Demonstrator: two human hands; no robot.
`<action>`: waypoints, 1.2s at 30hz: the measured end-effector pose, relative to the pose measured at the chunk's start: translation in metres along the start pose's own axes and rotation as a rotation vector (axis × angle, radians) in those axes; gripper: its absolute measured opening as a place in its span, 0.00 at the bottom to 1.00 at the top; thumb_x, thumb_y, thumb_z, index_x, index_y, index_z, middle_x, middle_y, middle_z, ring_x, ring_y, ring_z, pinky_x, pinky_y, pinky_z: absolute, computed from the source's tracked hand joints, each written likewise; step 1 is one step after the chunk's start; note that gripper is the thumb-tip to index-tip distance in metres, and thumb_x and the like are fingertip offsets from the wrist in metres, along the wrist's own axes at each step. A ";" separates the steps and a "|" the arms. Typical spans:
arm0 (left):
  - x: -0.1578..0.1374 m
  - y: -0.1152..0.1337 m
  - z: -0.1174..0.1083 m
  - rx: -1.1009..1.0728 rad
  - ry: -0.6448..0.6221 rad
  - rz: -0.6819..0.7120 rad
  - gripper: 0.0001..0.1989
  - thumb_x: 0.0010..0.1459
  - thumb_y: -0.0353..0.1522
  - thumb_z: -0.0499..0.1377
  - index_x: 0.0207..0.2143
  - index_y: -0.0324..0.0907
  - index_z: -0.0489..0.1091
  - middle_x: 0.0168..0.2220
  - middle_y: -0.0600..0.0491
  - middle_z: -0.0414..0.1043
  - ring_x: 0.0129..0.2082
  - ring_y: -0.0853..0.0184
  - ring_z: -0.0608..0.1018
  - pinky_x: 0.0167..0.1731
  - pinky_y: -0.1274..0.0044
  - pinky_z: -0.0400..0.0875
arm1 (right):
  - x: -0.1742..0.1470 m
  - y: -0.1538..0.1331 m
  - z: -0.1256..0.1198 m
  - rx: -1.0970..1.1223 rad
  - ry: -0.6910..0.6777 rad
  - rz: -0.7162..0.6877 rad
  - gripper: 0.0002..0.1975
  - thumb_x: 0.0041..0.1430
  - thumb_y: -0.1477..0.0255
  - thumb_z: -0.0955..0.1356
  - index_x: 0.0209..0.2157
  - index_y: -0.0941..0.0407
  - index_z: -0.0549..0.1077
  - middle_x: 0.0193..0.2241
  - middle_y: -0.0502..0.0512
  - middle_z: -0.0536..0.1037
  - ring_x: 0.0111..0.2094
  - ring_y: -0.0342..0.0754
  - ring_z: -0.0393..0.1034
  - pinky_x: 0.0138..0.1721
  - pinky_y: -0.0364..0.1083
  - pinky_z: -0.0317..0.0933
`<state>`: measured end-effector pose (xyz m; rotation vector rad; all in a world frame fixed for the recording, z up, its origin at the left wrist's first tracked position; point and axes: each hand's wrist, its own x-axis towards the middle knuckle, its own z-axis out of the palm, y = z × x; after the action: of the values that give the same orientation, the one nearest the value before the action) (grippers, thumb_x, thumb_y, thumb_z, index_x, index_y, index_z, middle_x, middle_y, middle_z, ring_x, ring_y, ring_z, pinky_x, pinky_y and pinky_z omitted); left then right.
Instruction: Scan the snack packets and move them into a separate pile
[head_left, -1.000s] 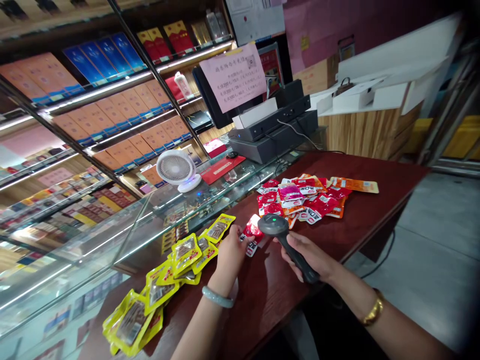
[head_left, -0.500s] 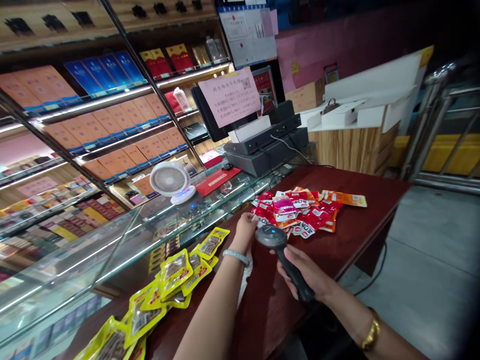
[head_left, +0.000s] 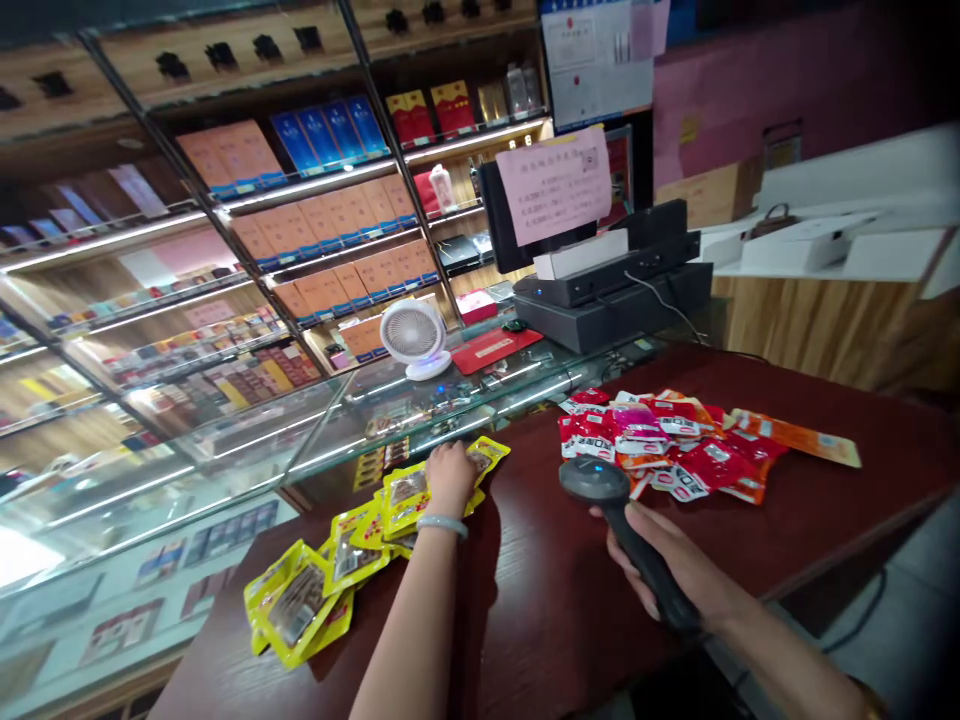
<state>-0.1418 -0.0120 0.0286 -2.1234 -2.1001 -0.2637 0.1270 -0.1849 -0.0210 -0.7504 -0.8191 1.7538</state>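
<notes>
My right hand (head_left: pixel 660 570) is wrapped round the handle of a dark handheld barcode scanner (head_left: pixel 634 535). The scanner's head points away from me, with a small blue light on top. My left hand (head_left: pixel 450 478), a pale bangle at its wrist, is on the far part of a row of yellow snack packets (head_left: pixel 349 550); its fingers curl down onto a yellow packet, their tips partly hidden. Clear windows in these packets show brown strips. Beyond the scanner lies a heap of red, white and orange snack packets (head_left: pixel 667 440), one long orange packet (head_left: pixel 799 437) at its right.
The dark red table (head_left: pixel 540 600) adjoins a glass display counter (head_left: pixel 315 440). On the counter stand a white fan (head_left: pixel 412 332), a red folder (head_left: pixel 496 350) and a dark cash register (head_left: pixel 615 305) with a monitor bearing a pink sign (head_left: pixel 555 190). Shelves with boxed goods rise behind.
My left hand has moved from beside the red packets leftward onto the yellow ones. My right hand still holds the scanner near the red heap. The view has turned left.
</notes>
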 end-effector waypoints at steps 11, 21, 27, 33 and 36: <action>-0.007 -0.028 0.027 -0.087 -0.036 -0.008 0.22 0.54 0.47 0.61 0.44 0.40 0.72 0.54 0.38 0.70 0.64 0.46 0.58 0.61 0.47 0.35 | 0.079 -0.091 0.067 -0.193 -0.328 -0.071 0.22 0.60 0.53 0.67 0.48 0.54 0.69 0.21 0.44 0.68 0.11 0.38 0.59 0.11 0.38 0.56; -0.011 -0.008 0.018 -0.523 0.079 -0.182 0.12 0.63 0.35 0.52 0.47 0.44 0.68 0.37 0.47 0.77 0.39 0.61 0.78 0.39 0.74 0.68 | 0.130 -0.053 0.038 -0.316 -0.300 0.016 0.23 0.57 0.53 0.69 0.44 0.56 0.67 0.21 0.45 0.72 0.15 0.41 0.66 0.16 0.40 0.61; -0.005 0.004 0.041 -1.137 -0.068 -0.338 0.10 0.64 0.35 0.49 0.40 0.42 0.69 0.31 0.53 0.73 0.25 0.71 0.75 0.23 0.81 0.69 | 0.123 -0.056 0.032 -0.460 -0.248 0.059 0.23 0.58 0.49 0.66 0.37 0.56 0.68 0.18 0.43 0.69 0.10 0.38 0.61 0.10 0.38 0.56; -0.010 0.015 0.034 -1.367 -0.052 -0.270 0.11 0.62 0.37 0.49 0.40 0.42 0.68 0.27 0.56 0.69 0.21 0.73 0.71 0.19 0.83 0.67 | 0.117 -0.057 0.040 -0.625 -0.259 0.045 0.24 0.56 0.49 0.67 0.36 0.57 0.68 0.17 0.43 0.70 0.09 0.38 0.62 0.10 0.37 0.56; -0.012 0.019 0.030 -1.313 -0.074 -0.253 0.11 0.59 0.34 0.52 0.41 0.41 0.70 0.27 0.55 0.70 0.20 0.74 0.69 0.18 0.83 0.63 | 0.113 -0.056 0.042 -0.634 -0.295 0.016 0.22 0.58 0.50 0.67 0.36 0.56 0.67 0.18 0.43 0.69 0.10 0.38 0.62 0.11 0.38 0.56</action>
<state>-0.1224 -0.0177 -0.0026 -2.2618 -2.5287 -2.0858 0.0902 -0.0709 0.0363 -0.9119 -1.6156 1.6435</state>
